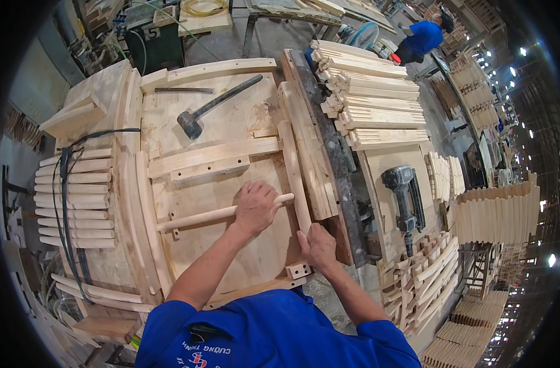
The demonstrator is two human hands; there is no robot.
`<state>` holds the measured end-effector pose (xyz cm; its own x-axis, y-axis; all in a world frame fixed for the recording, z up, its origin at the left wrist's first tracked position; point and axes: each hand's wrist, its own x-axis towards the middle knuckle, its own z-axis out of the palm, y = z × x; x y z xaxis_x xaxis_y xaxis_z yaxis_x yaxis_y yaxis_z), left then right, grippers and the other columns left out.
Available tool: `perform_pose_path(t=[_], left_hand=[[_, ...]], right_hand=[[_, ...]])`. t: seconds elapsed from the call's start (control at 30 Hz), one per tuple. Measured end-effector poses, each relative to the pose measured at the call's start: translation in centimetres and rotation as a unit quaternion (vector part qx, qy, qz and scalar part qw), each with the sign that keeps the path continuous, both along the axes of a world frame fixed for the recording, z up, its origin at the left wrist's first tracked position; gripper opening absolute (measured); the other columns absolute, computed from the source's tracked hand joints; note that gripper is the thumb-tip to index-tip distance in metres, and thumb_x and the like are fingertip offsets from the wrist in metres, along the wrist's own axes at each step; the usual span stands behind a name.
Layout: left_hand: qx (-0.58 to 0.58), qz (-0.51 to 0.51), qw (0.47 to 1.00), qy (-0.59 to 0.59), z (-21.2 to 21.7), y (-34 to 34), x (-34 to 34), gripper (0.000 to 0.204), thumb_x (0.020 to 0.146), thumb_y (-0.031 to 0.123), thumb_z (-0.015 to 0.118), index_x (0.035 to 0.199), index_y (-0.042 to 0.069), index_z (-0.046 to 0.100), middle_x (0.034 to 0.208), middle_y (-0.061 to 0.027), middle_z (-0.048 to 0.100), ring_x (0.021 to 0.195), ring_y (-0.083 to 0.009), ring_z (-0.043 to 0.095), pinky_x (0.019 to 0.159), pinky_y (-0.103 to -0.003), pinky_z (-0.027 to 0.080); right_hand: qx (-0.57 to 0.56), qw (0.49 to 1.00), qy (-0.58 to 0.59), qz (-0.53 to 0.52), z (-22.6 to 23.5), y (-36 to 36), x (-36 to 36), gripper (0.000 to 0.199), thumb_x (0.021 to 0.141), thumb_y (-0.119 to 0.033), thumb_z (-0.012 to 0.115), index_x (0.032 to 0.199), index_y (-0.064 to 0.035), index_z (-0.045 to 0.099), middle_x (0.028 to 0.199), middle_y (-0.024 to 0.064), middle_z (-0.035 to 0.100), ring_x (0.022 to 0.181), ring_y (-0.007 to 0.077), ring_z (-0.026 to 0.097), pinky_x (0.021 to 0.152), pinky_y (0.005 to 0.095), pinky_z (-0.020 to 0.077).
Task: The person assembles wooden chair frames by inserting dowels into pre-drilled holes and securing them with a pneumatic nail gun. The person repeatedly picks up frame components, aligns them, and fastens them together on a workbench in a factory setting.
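Note:
My left hand is closed over a round wooden rod that lies crosswise. The rod's left end meets a long wooden side piece; its right end reaches close to a second side piece. My right hand is wrapped round the near end of that second piece, with its thumb toward the wood. Beyond my hands, a flat wooden crosspiece spans the two side pieces. A drilled block sits at the near right of the wooden work board.
A black mallet and a dark flat bar lie at the board's far side. Rounded sticks are stacked at left. Slotted wooden parts and a nail gun lie at right. Another person is far right.

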<state>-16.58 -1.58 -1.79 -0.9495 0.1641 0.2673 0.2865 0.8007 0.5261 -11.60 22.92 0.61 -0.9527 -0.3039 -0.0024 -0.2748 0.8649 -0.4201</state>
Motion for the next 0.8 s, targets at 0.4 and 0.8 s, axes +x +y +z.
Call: perform_pose_path(t=[0.4, 0.8], left_hand=[[0.003, -0.009, 1.000, -0.012, -0.4, -0.1, -0.3, 0.028, 0.088, 0.030, 0.082, 0.108, 0.011, 0.075, 0.114, -0.0051, 0.068, 0.121, -0.0249, 0.059, 0.113, -0.051, 0.039], [-0.103, 0.145, 0.973, 0.144, 2.8, -5.3, -8.1, 0.053, 0.087, 0.036, 0.082, 0.131, 0.009, 0.068, 0.119, -0.0100, 0.068, 0.121, -0.0299, 0.061, 0.110, -0.050, 0.040]], right_hand=[[0.034, 0.999, -0.033, -0.002, 0.4, -0.2, -0.4, 0.033, 0.098, -0.028, 0.076, 0.097, -0.0026, 0.055, 0.088, 0.0226, 0.067, 0.082, 0.0452, 0.069, 0.072, 0.0550, 0.0554], [0.050, 0.998, -0.017, 0.024, 0.3, -0.4, -0.3, 0.033, 0.098, -0.030, 0.075, 0.098, -0.0016, 0.057, 0.090, 0.0245, 0.069, 0.082, 0.0469, 0.071, 0.072, 0.0557, 0.0579]])
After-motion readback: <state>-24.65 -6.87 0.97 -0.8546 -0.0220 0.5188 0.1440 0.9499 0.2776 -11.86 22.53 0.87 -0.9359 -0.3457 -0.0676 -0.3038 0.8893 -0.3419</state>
